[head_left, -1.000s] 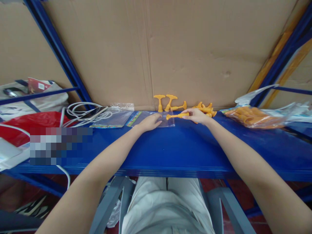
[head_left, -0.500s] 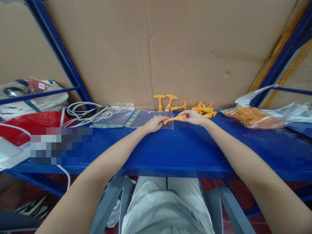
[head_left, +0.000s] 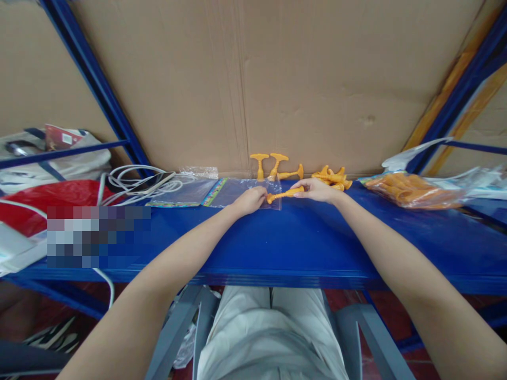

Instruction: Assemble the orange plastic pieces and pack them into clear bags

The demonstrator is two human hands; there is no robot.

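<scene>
My right hand [head_left: 317,190] grips the handle of a yellow plastic toy hammer [head_left: 290,193], which lies level with its head toward the left. Closed on the open end of a clear plastic bag [head_left: 233,194] is my left hand [head_left: 253,199], beside the hammer's head. The head overlaps the bag's mouth; I cannot tell if it is inside. Behind the hands are two upright toy hammers [head_left: 260,168] and one lying on its side [head_left: 293,173]. Several more in a yellow pile [head_left: 331,175] are partly hidden by my right hand.
On the blue table [head_left: 285,243], another clear bag with a patterned strip [head_left: 178,196] lies left of the first. Further left are coiled white cables [head_left: 138,182] and a red bag [head_left: 75,198]. A bag of orange pieces [head_left: 412,191] sits right. A cardboard sheet [head_left: 301,79] stands behind.
The toy hammer and my right hand have shifted very slightly to the right. My left fingers have curled a little more at the bag's mouth.
</scene>
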